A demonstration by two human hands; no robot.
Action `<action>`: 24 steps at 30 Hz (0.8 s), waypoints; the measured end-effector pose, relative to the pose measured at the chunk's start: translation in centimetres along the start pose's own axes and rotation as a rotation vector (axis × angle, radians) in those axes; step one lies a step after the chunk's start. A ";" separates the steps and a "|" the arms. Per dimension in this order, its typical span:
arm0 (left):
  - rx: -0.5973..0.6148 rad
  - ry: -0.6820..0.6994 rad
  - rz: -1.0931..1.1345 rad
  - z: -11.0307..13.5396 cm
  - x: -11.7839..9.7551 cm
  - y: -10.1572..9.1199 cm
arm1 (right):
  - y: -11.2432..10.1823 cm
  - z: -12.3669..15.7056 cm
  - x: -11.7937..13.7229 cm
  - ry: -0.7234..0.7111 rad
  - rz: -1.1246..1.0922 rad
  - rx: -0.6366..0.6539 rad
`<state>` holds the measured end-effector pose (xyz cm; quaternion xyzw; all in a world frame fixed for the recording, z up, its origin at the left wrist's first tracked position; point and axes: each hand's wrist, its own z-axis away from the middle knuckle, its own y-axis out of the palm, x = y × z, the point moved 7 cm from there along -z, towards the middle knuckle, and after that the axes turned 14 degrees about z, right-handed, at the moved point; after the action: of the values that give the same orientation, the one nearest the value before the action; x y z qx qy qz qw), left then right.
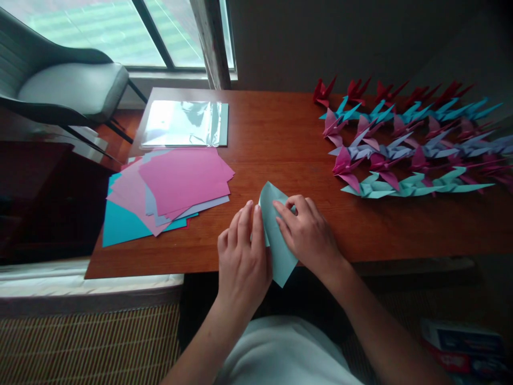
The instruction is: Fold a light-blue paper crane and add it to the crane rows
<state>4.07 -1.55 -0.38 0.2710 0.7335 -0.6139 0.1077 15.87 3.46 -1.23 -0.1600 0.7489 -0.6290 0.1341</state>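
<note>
A light teal sheet of paper (277, 251), folded into a kite-like shape, lies at the near edge of the wooden table (280, 133), its lower tip hanging past the edge. My left hand (242, 256) rests on its left side, fingers curled and pressing along the fold. My right hand (308, 232) presses down on the right half, fingers bent with the fingertips on the paper near its top.
A loose stack of pink, lilac and teal square sheets (168, 190) lies at the left, a clear plastic sleeve (184, 123) behind it. Several rows of folded paper cranes (404, 144) fill the right side. A grey chair (68, 85) stands by the window.
</note>
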 end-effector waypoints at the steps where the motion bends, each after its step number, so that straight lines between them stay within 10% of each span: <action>1: 0.007 0.006 0.002 0.1 -0.3 0.0 | 0.0 -0.1 0.0 -0.001 0.009 0.018; 16: 0.131 0.079 -0.017 0.6 -0.8 1.2 | 0.2 -3.5 0.0 0.054 0.123 0.304; 24: 0.208 0.146 -0.033 0.9 -0.2 1.2 | 0.7 -3.3 -0.7 0.043 0.054 0.250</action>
<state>4.75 -2.35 -1.48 0.3126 0.6761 -0.6670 0.0149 15.08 6.85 -1.36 -0.1082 0.6713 -0.7168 0.1540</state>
